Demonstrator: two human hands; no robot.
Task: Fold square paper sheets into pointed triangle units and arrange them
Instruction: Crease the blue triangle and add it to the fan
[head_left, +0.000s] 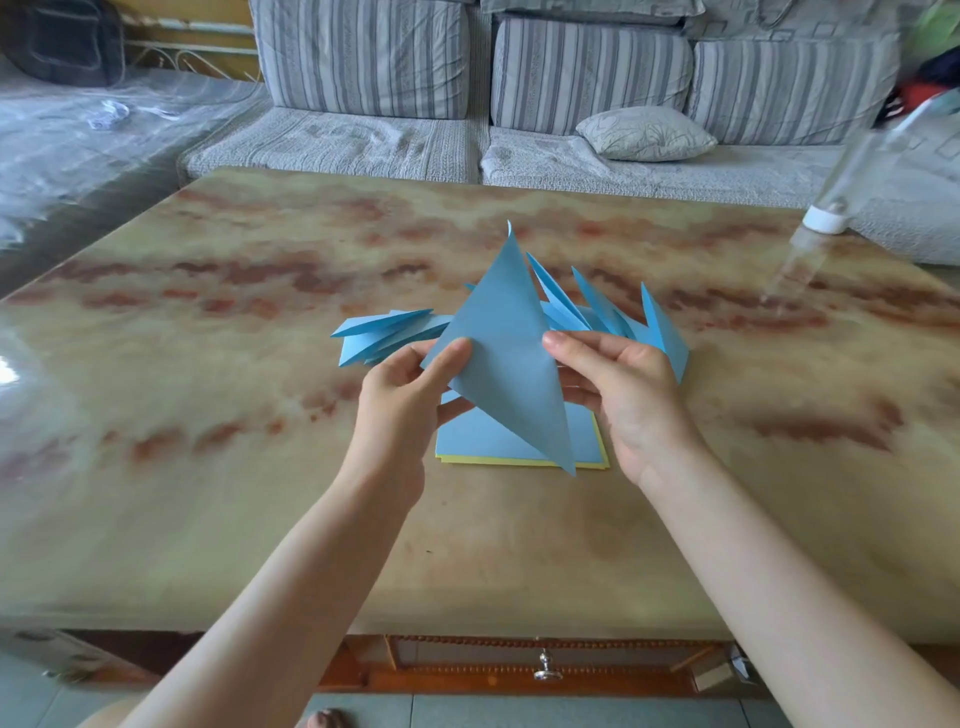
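both hands (519, 384) pinching blue paper (506, 353), lifted above stack (498, 441)

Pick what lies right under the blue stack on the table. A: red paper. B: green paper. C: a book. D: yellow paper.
D: yellow paper shows at the near edge of the blue stack, below the sheet held by the left hand and right hand.

The blue folded paper sheet (506, 353) in the middle looks matt and smooth, as do the pointed blue paper units (613, 312) beyond it and the near stack of square blue and yellow paper sheets (498, 441). The tan, red-veined stone-look tabletop (234, 426) is glossy. The far grey striped sofa (363, 57) is woven cloth. The near brown drawer front (457, 678) is varnished wood with a shiny metal knob (544, 670).
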